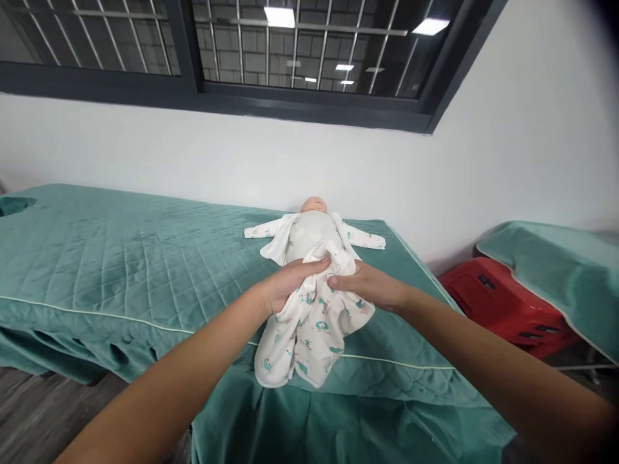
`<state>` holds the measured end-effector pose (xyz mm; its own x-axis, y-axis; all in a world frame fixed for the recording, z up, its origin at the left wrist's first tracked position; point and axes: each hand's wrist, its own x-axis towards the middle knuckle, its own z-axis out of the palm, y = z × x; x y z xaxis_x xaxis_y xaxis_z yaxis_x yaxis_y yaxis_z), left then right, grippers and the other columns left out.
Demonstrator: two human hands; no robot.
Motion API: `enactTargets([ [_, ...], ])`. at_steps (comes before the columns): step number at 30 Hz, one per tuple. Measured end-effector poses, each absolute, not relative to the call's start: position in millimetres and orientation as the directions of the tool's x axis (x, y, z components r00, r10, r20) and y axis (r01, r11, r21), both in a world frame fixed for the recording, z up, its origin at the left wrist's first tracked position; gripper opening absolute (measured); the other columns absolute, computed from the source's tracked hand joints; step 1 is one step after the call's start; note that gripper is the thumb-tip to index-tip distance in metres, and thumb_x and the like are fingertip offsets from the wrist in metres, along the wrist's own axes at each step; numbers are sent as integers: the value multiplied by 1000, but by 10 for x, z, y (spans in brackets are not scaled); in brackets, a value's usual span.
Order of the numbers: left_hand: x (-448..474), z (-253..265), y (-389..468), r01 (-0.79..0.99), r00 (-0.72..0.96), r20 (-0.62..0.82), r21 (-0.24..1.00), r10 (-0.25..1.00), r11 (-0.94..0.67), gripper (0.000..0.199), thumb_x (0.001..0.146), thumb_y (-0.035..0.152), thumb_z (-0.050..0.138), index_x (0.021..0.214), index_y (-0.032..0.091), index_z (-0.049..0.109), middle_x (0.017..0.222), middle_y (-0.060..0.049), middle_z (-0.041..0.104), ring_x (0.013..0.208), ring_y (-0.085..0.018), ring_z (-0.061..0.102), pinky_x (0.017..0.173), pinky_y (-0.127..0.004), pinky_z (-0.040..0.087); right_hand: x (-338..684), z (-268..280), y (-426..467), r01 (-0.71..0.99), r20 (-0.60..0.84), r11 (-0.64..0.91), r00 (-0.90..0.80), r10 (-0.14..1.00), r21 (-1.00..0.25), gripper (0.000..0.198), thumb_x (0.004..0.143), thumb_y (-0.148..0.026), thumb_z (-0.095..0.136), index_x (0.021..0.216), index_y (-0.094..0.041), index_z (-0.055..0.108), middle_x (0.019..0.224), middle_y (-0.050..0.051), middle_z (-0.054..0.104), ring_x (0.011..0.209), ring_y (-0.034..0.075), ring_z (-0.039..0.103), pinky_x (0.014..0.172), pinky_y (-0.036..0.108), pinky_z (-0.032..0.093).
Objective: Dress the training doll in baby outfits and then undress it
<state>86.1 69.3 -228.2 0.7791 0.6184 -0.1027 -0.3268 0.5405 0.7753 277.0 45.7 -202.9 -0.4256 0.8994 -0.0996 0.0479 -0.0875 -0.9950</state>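
One baby doll (313,227) was seen, lying on its back on one bed (120,258) covered in green quilted fabric. One printed white garment (309,322) was counted, spread open around the doll. Two hands were counted, the left hand (287,283) and the right hand (372,285), both gripping the bunched garment. A second green-covered bed (556,264) was seen at the right edge, making two beds. One red plastic object (503,299) was counted beside it. One barred window (290,45) was seen above.
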Motion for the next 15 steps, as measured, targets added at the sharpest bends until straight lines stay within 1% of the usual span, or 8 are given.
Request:
enactTargets([
  [1,870,-2278,658,-330,784,-95,774,614,541,50,76,47,76,110,9,68,94,-15,75,76,-24,72,73,-34,58,2756,-2029,448,21,-115,-116,-399,910,-993,45,73,-40,82,108,-15,69,94,9,75,83,24,71,78,36,57],
  [3,878,-2266,598,-278,794,-101,817,600,506,50,72,45,80,108,11,69,96,-14,75,80,-23,72,75,-34,58,2732,-2024,437,-65,-143,-168,-286,948,-984,46,82,-49,72,114,-16,67,100,10,74,87,23,71,82,35,57],
  [5,882,-2264,564,-163,804,-145,879,576,449,51,64,35,87,107,14,70,101,-12,75,86,-23,72,80,-34,57,2729,-2024,436,-160,-158,-189,-189,969,-969,48,87,-55,63,116,-16,65,100,11,74,89,24,70,81,34,57],
  [6,884,-2270,560,-107,806,-170,901,567,421,52,61,30,89,107,15,70,103,-11,75,89,-24,72,82,-35,57,2739,-2028,437,-198,-159,-194,-179,971,-961,49,89,-56,59,117,-16,64,99,11,74,90,24,70,80,34,57],
  [8,890,-2304,579,-75,787,-184,918,588,389,54,59,26,90,108,15,71,107,-11,75,94,-25,71,86,-36,56,2778,-2053,431,-251,-152,-202,-205,967,-947,51,90,-58,55,118,-17,63,99,10,74,91,24,70,80,35,57],
  [10,896,-2357,625,-170,740,-140,908,658,384,52,63,30,88,110,15,70,107,-12,74,95,-25,71,87,-36,55,2829,-2101,394,-241,-164,-216,-220,962,-946,50,88,-59,58,115,-17,65,97,10,74,90,24,70,78,35,57],
  [13,902,-2438,692,-325,648,-76,872,758,366,47,68,33,84,108,12,71,101,-12,75,89,-24,71,83,-34,56,2867,-2198,270,-148,-183,-237,-308,934,-960,48,79,-58,70,106,-18,70,95,10,74,84,24,71,73,33,57],
  [15,905,-2475,702,-326,618,-85,877,781,354,44,65,29,85,102,11,72,95,-11,76,81,-23,71,76,-32,56,2846,-2266,169,-47,-195,-241,-450,872,-969,43,72,-52,78,100,-19,73,95,8,75,83,24,71,74,33,56],
])
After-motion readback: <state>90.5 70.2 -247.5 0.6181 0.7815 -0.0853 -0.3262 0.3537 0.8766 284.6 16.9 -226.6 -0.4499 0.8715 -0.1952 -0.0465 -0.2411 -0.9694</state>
